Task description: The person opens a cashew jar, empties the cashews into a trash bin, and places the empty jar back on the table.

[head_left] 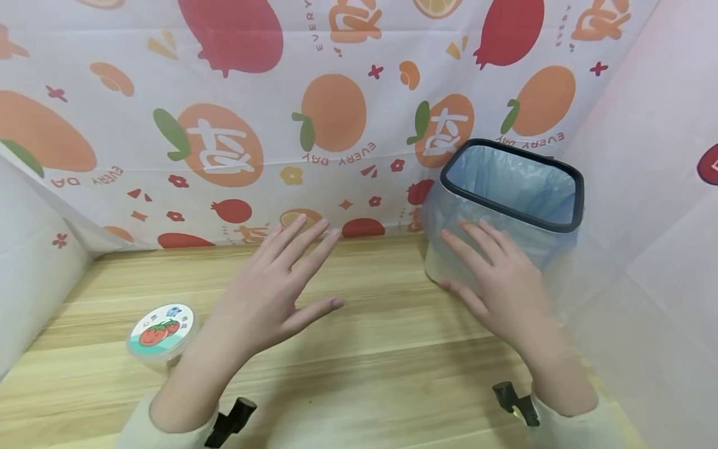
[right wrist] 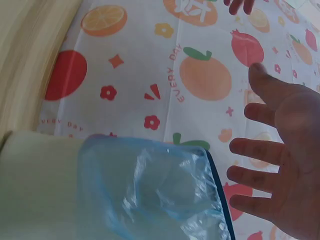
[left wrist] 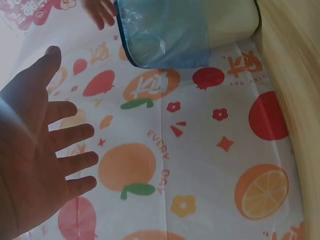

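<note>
Fruit-printed sheeting backs a wooden table. On it stands a small bin, its blue bag already fitted over the rim. Right hand hovers near the bin, fingers straight, empty; left hand spread, empty, well left of it, nothing left visibly undone.

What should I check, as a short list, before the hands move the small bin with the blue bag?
1. Small cream bin with blue plastic liner stands upright on the wooden table: ok.
2. Liner folded over the black rim: ok.
3. Right hand has a grip on the bin: not ok, fingers straight beside its wall.
4. Left hand free: ok, open.
5. Round lidded container with tomato label clear of the bin: ok.
6. Bin empty: cannot tell.
</note>
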`<action>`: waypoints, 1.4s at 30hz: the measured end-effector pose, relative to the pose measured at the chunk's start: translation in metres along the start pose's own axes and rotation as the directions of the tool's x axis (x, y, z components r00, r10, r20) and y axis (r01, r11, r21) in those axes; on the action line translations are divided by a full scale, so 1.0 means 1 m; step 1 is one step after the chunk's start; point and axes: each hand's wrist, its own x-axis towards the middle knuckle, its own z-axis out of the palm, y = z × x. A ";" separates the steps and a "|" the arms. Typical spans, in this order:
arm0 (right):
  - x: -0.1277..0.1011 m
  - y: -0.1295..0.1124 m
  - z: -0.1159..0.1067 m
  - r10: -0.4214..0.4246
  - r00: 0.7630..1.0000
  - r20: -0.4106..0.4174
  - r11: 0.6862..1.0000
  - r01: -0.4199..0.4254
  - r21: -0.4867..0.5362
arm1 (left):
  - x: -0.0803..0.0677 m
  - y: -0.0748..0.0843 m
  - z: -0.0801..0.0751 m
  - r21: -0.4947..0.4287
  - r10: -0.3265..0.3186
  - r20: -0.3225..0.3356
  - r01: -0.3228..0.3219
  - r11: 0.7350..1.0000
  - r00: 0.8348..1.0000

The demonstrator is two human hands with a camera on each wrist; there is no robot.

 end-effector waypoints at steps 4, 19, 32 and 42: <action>-0.001 0.005 -0.008 -0.005 1.000 -0.030 1.000 0.005 -0.008 | 0.016 0.001 0.004 -0.015 0.028 -0.006 -0.028 0.999 1.000; 0.008 0.029 -0.027 -0.076 0.992 -0.101 0.996 0.070 -0.064 | 0.064 0.007 0.019 -0.071 0.138 0.000 -0.137 0.988 0.990; 0.005 0.054 -0.034 -0.020 0.997 -0.073 0.994 0.012 -0.108 | 0.101 0.012 0.048 -0.108 0.201 0.000 -0.200 0.974 0.980; 0.008 0.069 -0.038 0.005 0.999 -0.033 0.991 -0.010 -0.134 | 0.125 0.012 0.063 -0.128 0.219 0.011 -0.216 0.968 0.976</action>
